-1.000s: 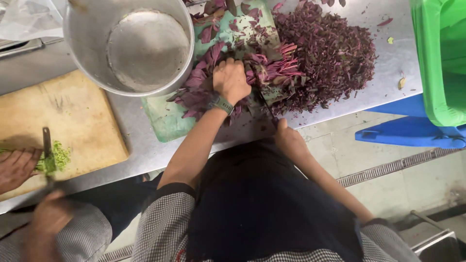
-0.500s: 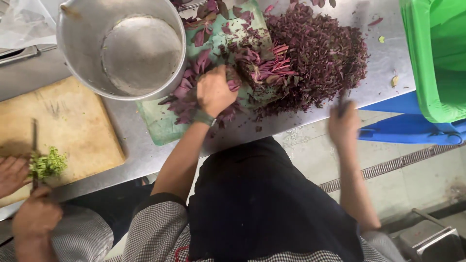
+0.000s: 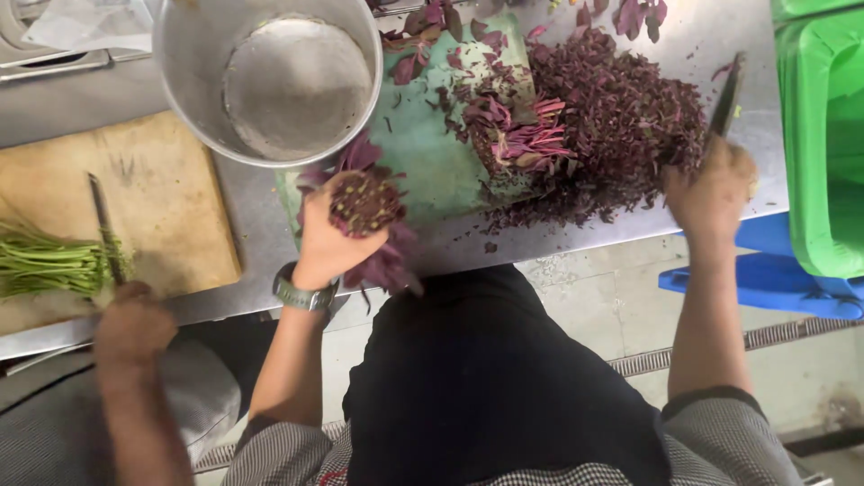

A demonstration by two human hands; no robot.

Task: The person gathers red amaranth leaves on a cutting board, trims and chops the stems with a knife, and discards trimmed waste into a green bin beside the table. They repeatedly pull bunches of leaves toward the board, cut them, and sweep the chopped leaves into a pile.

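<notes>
- To the far left of the person's hands, a co-worker's hand [image 3: 130, 324] grips a thin knife [image 3: 103, 229] on a wooden cutting board [image 3: 171, 198], its blade just beside a bundle of green stems [image 3: 45, 265].
- Above the left hand stands a large metal pot [image 3: 270, 76], empty as far as can be seen, on the steel tabletop [image 3: 117, 90].
- The left hand [image 3: 337, 238] has lifted off the green cutting board [image 3: 423, 153], where it was pressing down leaves half a second ago. It is now closed around a bunch of purple leaves [image 3: 364, 207], cut stem ends facing the camera, held near the tabletop's front edge, with loose leaves hanging below the fist.
- The left forearm rises steeply, the wrist, with a watch [image 3: 304, 295], bent slightly towards the board.
- Judging by this, a fresh handful is gathered and held clear of the chopped material.
- Between the hands, a small uncut cluster lies on the board, touching the big pile of chopped purple leaves [image 3: 612, 126] just left of the right hand.
- The right hand [image 3: 711, 193] has swung back up to the tabletop from below its edge, and is clenched on the handle of a cleaver [image 3: 727, 94], blade pointing away and raised at the pile's right edge.
- Right of that hand sits a green plastic crate [image 3: 823, 135], a blue one [image 3: 774, 270] lower down.
</notes>
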